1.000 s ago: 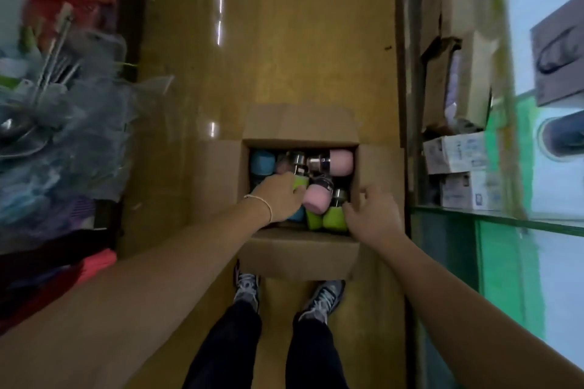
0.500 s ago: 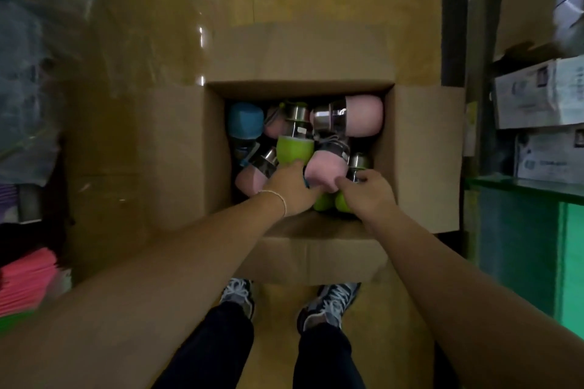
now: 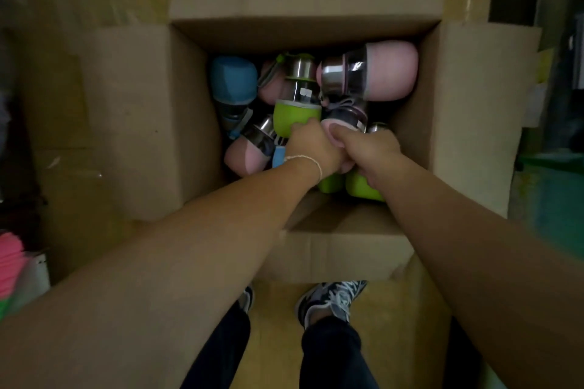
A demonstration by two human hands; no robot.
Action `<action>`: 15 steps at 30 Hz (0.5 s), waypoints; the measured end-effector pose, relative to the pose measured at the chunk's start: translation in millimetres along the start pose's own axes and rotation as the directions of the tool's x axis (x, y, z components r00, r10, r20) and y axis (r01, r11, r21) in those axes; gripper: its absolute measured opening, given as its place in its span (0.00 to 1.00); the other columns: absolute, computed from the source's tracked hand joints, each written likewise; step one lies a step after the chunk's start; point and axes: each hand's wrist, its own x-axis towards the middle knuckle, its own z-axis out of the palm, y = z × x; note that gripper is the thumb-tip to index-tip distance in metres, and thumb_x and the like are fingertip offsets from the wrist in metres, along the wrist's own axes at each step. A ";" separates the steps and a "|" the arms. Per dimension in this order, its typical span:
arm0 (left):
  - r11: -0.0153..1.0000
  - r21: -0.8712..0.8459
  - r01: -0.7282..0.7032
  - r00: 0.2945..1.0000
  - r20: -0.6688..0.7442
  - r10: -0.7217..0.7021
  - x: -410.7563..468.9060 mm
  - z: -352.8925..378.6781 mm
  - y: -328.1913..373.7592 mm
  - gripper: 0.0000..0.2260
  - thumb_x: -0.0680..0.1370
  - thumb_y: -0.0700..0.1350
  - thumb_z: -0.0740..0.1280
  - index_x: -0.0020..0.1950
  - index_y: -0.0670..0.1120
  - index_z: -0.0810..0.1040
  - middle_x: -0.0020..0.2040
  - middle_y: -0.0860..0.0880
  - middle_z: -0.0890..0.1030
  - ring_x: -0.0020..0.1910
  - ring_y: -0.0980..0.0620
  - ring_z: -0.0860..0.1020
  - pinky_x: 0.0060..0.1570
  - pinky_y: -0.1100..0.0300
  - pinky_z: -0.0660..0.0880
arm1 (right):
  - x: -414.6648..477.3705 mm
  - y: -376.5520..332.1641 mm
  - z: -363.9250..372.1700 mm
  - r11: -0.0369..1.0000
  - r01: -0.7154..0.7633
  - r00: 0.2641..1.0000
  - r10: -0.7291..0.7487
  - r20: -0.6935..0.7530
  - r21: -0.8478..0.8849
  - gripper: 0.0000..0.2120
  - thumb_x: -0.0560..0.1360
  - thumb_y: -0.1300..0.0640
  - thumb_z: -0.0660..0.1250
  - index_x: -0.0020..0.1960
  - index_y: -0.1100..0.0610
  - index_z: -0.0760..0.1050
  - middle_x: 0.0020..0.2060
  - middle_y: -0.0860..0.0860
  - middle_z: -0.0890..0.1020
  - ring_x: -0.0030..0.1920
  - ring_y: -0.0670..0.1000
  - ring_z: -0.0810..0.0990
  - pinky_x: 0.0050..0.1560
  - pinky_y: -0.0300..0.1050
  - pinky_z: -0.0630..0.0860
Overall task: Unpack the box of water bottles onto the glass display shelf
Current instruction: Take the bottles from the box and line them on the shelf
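Observation:
An open cardboard box stands on the floor with its flaps spread out. Several water bottles lie jumbled inside: a blue one, a pink one at the far right, another pink one at the near left, and green ones by the near wall. My left hand reaches in and curls its fingers round the base of a green bottle with a steel cap. Pressed against it, my right hand grips a pink bottle in the middle, thumb over it.
The box sits on a yellowish floor, with my shoes just behind its near flap. A pink stack lies at the left edge. A green-edged shelf unit rises close on the right.
My head has dropped closer to the box, which now fills the view. Both hands have pushed deeper in and come together; the right one shifted onto the middle pink bottle.

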 end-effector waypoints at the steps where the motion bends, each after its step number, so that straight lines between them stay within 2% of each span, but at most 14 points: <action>1: 1.000 -0.009 0.011 1.000 -0.013 -0.011 -0.4 1.2 1.4 0.25 0.71 0.50 0.73 0.63 0.40 0.71 0.59 0.41 0.72 0.48 0.47 0.73 0.44 0.59 0.67 | 0.0 -0.9 2.6 1.000 0.005 1.000 -0.005 -0.006 -0.019 0.34 0.60 0.43 0.81 0.57 0.62 0.77 0.46 0.57 0.84 0.33 0.57 0.84 0.23 0.41 0.76; 4: 0.999 -0.038 0.027 0.999 -0.020 -0.028 -1.3 6.9 1.8 0.28 0.69 0.47 0.76 0.63 0.41 0.68 0.61 0.41 0.68 0.48 0.45 0.74 0.45 0.60 0.67 | 1.0 -4.3 7.3 0.999 0.013 1.000 -0.014 -0.004 -0.040 0.36 0.53 0.38 0.80 0.52 0.59 0.78 0.43 0.54 0.84 0.34 0.55 0.85 0.31 0.53 0.83; 7: 0.996 -0.087 0.033 0.999 -0.028 -0.036 -5.0 7.9 3.1 0.27 0.70 0.47 0.75 0.62 0.41 0.67 0.61 0.41 0.67 0.48 0.44 0.74 0.45 0.59 0.67 | 5.0 -3.1 7.5 1.000 0.002 0.999 -0.002 0.047 0.003 0.42 0.46 0.37 0.79 0.53 0.61 0.79 0.38 0.52 0.86 0.31 0.53 0.85 0.35 0.57 0.84; 8: 0.992 -0.114 0.049 0.998 -0.034 -0.053 -7.1 7.1 3.6 0.26 0.70 0.48 0.74 0.62 0.41 0.67 0.61 0.41 0.67 0.49 0.44 0.74 0.46 0.60 0.67 | 1.5 -4.5 6.9 0.999 -0.013 0.998 0.011 0.066 0.033 0.39 0.49 0.39 0.81 0.52 0.61 0.79 0.37 0.52 0.86 0.31 0.53 0.85 0.36 0.57 0.84; 9: 0.987 -0.145 0.063 0.997 -0.043 -0.070 -10.1 6.5 3.4 0.25 0.71 0.49 0.73 0.62 0.42 0.67 0.61 0.41 0.67 0.49 0.44 0.74 0.46 0.60 0.67 | -2.7 -5.5 5.0 0.998 -0.029 0.996 0.025 0.088 0.052 0.31 0.55 0.43 0.82 0.49 0.61 0.78 0.37 0.52 0.84 0.30 0.53 0.84 0.35 0.54 0.84; 11: 0.974 -0.200 0.105 0.992 -0.045 -0.116 -20.1 5.0 1.6 0.25 0.71 0.52 0.73 0.60 0.42 0.68 0.60 0.41 0.68 0.46 0.45 0.73 0.45 0.59 0.69 | -9.4 -3.6 0.1 0.995 -0.051 0.992 0.042 0.115 0.081 0.18 0.66 0.52 0.80 0.43 0.60 0.74 0.36 0.53 0.82 0.27 0.54 0.82 0.26 0.46 0.79; 13: 0.964 -0.224 0.142 0.987 -0.046 -0.156 -35.6 1.5 0.7 0.30 0.65 0.60 0.73 0.58 0.44 0.69 0.59 0.43 0.70 0.46 0.46 0.74 0.48 0.57 0.74 | -16.5 3.1 -4.6 0.987 -0.092 0.988 0.075 0.131 0.130 0.16 0.69 0.55 0.79 0.44 0.60 0.73 0.39 0.56 0.82 0.29 0.55 0.83 0.23 0.44 0.76; 15: 0.961 -0.222 0.167 0.983 -0.034 -0.178 -55.8 -5.1 2.8 0.33 0.60 0.64 0.71 0.57 0.46 0.70 0.58 0.44 0.73 0.48 0.45 0.77 0.52 0.51 0.78 | -28.9 11.9 -8.1 0.972 -0.144 0.978 0.111 0.175 0.186 0.19 0.68 0.54 0.79 0.51 0.61 0.75 0.44 0.58 0.84 0.34 0.56 0.84 0.24 0.44 0.76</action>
